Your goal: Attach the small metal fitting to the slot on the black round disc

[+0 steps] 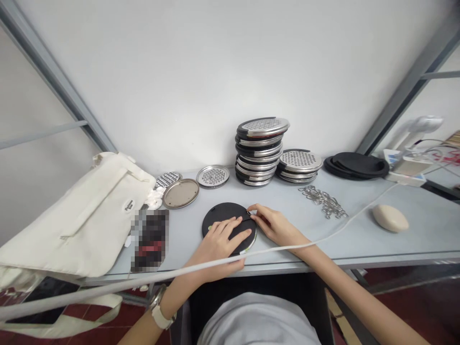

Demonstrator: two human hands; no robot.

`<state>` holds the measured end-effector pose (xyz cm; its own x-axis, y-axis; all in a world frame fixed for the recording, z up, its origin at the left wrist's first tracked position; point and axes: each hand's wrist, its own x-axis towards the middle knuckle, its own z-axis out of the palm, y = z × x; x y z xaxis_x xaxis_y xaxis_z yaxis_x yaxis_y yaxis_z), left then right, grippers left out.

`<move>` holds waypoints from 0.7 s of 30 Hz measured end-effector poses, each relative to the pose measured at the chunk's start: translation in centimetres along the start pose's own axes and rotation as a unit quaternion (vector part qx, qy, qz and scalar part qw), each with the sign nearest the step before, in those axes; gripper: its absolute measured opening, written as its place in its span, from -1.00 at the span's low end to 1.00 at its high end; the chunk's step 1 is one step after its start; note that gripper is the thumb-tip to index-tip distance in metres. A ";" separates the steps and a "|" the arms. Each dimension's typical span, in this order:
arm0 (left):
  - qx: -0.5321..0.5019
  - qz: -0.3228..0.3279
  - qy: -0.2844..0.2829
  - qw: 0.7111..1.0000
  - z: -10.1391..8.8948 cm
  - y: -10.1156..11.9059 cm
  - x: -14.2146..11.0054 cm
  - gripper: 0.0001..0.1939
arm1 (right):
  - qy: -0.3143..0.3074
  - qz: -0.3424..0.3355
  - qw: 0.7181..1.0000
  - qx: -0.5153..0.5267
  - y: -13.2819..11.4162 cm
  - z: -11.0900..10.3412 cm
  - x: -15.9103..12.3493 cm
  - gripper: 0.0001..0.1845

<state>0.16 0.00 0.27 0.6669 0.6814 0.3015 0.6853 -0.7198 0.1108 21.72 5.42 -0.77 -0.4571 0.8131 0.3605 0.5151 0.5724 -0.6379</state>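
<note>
A round black disc [226,211], with a thin seam across it and a pale green-and-white strip at its near right edge, lies on the table in front of me. My left hand [221,244] presses over it, fingers spread on top and thumb at the near edge. At the disc's right rim, my right hand [271,224] pinches a small shiny piece, seemingly a metal wire clip [248,213]; fingertips partly cover it. Further right lies a loose pile of metal wire clips [323,201].
Behind stand a tall stack of round graters [260,153] and a shorter grater stack [300,165]. Black discs [355,165] lie back right, near a beige oval object [390,218]. Left are a loose grater plate [213,176], metal ring plate [180,193] and cream bag [89,215]. A white cable [215,262] crosses in front.
</note>
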 end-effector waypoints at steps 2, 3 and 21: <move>0.000 0.000 0.000 1.000 0.0 0.0 0.0 -0.46 | -0.005 0.009 1.000 0.006 0.0 0.0 -0.1 -0.83; 0.000 0.000 0.000 1.000 0.0 0.0 0.0 -0.45 | -0.006 0.010 1.000 0.008 0.0 0.0 -0.1 -0.84; 0.001 0.000 0.009 1.000 0.0 0.1 0.1 -0.46 | 0.040 -0.018 0.999 0.005 0.8 0.8 -0.2 -0.75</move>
<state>0.26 -0.01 0.27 0.6609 0.6797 0.3182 0.6863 -0.7189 0.1100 21.68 5.66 -1.89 -0.4155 0.7976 0.4373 0.4909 0.6013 -0.6304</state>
